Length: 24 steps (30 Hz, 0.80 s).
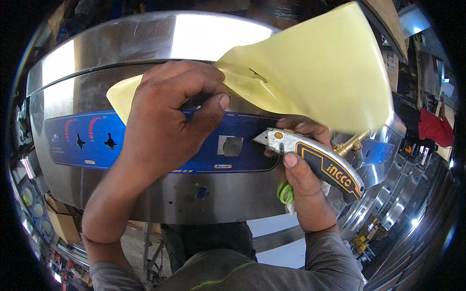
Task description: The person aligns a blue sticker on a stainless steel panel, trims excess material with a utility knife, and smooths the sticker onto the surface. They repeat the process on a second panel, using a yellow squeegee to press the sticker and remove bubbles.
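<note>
A blue control-panel sticker (204, 157) with red dial marks and cut-outs lies along a stainless steel panel (160, 194). Above it, a twisted yellow backing sheet (325, 68) rises to the upper right, with a small slit in it. My left hand (174, 111) is closed in a pinch at the sheet's narrow, creased part, over the sticker. In my right hand (308, 184) is a utility knife (315, 157), its blade pointing left over the sticker's right end. Fingers of that hand partly hide behind the knife.
Right of the knife sits a brass fitting (352, 144), with a green ring-shaped item (285, 192) below my right hand. Another blue-labelled panel (377, 153) is farther right. A person in red (435, 128) is at the far right. A cardboard box (64, 225) stands lower left.
</note>
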Each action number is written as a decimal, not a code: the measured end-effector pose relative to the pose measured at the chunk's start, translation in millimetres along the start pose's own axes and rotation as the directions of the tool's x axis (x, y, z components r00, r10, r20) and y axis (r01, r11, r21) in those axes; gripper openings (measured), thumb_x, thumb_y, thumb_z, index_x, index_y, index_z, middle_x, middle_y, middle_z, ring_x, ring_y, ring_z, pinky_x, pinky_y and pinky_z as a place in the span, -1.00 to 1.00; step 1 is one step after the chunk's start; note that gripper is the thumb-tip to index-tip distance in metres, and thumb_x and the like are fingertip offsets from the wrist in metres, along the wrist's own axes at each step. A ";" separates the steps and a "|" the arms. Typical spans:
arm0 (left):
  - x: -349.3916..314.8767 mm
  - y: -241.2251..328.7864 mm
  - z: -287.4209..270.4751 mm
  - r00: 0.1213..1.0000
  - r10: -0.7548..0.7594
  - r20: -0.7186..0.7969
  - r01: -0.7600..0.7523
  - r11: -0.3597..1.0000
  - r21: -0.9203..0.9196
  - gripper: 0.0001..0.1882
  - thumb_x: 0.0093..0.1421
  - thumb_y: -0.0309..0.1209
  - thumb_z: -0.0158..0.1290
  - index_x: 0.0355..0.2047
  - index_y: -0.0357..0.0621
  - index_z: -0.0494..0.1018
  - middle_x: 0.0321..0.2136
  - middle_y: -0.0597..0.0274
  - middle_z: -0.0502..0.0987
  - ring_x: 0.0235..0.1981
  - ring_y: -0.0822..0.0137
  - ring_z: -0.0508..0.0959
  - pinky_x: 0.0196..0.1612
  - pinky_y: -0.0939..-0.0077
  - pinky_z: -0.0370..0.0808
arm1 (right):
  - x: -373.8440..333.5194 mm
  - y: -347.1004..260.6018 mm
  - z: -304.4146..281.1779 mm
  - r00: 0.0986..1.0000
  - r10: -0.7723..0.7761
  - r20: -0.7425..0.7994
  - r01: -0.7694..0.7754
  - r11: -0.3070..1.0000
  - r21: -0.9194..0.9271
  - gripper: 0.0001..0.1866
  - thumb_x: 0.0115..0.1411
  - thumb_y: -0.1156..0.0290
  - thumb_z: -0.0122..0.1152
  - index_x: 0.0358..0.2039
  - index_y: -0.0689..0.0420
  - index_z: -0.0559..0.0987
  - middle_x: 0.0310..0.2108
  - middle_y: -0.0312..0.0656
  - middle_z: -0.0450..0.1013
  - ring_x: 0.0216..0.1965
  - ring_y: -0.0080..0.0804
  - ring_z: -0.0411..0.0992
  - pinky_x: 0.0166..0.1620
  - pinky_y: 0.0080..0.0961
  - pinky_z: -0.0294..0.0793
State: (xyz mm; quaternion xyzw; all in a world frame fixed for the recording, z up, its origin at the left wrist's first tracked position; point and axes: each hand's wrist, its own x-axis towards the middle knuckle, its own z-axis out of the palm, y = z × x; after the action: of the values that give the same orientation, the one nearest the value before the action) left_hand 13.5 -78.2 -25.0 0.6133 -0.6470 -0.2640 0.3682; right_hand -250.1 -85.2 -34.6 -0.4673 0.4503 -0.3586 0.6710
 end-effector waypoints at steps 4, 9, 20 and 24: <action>1.1 -1.0 -4.5 1.000 -0.003 0.013 0.003 1.000 -0.012 -0.92 0.13 -0.46 0.24 -0.38 -0.17 0.57 -0.23 0.09 0.65 -0.10 0.14 0.62 0.04 0.29 0.46 | 1.6 -7.3 5.2 0.998 -0.017 0.066 0.019 0.999 -0.034 -0.49 0.09 0.38 0.47 -0.05 0.15 0.35 0.02 0.09 0.46 0.07 -0.19 0.45 0.18 -0.24 0.43; 3.0 -2.5 -3.1 0.998 0.056 -0.035 -0.055 0.998 0.042 -0.93 0.08 -0.45 0.23 -0.42 -0.14 0.57 -0.32 0.16 0.64 -0.20 0.12 0.61 -0.03 0.24 0.44 | 3.0 -4.8 9.8 0.895 -0.255 0.367 0.408 0.801 -0.439 -0.53 0.06 0.34 0.49 -0.13 0.14 0.40 -0.13 0.09 0.51 -0.07 -0.16 0.55 0.03 -0.24 0.52; -1.3 -2.9 -3.6 0.999 0.042 0.008 -0.042 0.995 0.095 -0.90 0.08 -0.41 0.24 -0.40 -0.14 0.59 -0.27 0.11 0.63 -0.12 0.08 0.60 0.02 0.23 0.45 | 0.1 3.6 11.7 0.868 -0.320 0.380 0.478 0.744 -0.467 -0.54 0.01 0.40 0.52 -0.18 0.18 0.41 -0.18 0.11 0.55 -0.11 -0.12 0.60 -0.07 -0.30 0.58; -3.0 -4.0 -2.4 0.999 0.052 -0.003 -0.052 0.990 0.129 -0.88 0.05 -0.39 0.25 -0.41 -0.13 0.60 -0.28 0.11 0.63 -0.12 0.07 0.60 0.02 0.21 0.44 | 1.1 8.8 14.1 0.850 -0.372 0.372 0.517 0.721 -0.462 -0.55 -0.02 0.40 0.54 -0.21 0.17 0.44 -0.23 0.10 0.59 -0.19 -0.16 0.64 -0.20 -0.37 0.62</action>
State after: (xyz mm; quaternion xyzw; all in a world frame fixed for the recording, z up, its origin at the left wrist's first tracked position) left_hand 17.7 -75.4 -27.2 0.6196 -0.6773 -0.2099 0.3365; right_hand -235.9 -79.2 -41.0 -0.7751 0.3172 -0.3040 0.4541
